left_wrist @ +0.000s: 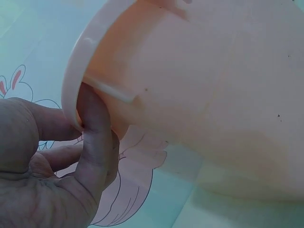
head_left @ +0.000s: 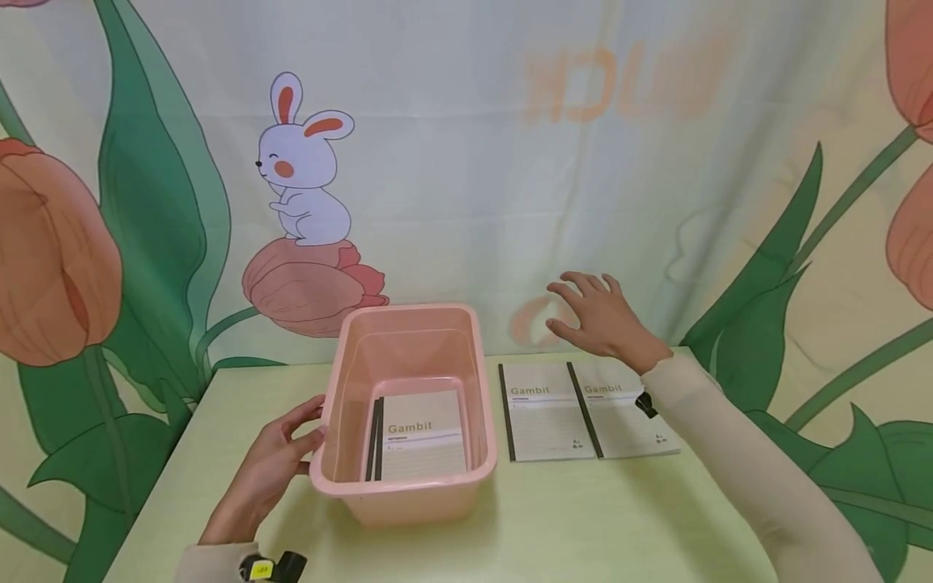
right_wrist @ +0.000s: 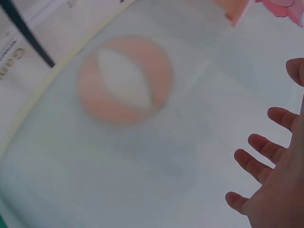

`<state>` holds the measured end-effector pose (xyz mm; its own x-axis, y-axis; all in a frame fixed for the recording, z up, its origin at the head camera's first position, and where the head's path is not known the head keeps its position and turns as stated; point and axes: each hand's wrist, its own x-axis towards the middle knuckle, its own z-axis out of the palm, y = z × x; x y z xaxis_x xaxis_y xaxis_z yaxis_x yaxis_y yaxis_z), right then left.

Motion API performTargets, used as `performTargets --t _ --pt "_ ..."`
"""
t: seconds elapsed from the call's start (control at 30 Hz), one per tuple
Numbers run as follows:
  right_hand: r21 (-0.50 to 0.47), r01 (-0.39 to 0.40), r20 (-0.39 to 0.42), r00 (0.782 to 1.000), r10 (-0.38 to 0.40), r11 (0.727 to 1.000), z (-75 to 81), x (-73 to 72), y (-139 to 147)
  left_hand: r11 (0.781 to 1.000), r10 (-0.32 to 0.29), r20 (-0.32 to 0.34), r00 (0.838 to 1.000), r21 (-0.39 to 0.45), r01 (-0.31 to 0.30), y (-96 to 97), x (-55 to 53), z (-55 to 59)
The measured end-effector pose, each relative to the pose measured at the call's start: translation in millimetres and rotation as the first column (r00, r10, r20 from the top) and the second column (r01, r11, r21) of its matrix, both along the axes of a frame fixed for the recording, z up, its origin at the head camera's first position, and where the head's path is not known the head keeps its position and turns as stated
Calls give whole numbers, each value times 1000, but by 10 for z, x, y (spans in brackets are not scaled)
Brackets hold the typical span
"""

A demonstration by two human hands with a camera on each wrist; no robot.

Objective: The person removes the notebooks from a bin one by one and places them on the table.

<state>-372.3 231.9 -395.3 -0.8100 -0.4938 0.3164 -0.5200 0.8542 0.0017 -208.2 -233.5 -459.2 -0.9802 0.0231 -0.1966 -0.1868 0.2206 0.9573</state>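
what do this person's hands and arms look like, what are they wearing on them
The left hand and right hand are bare, with no gloves. The left sleeve and right sleeve are long, plain and cream. A small black device with a yellow label sits at the left wrist; the label's print is too small to read. Another black device shows at the right wrist.
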Motion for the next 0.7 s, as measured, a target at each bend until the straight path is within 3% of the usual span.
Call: performTargets --t 0.4,0.7 --pt "21 -100 7 995 100 995 440 141 -764 1000 -12 21 1000 -1 12 6 -32 -8" --pt "21 -153 150 977 148 988 510 168 -1474 1000 -17 29 999 -1 17 -32 -16 -25"
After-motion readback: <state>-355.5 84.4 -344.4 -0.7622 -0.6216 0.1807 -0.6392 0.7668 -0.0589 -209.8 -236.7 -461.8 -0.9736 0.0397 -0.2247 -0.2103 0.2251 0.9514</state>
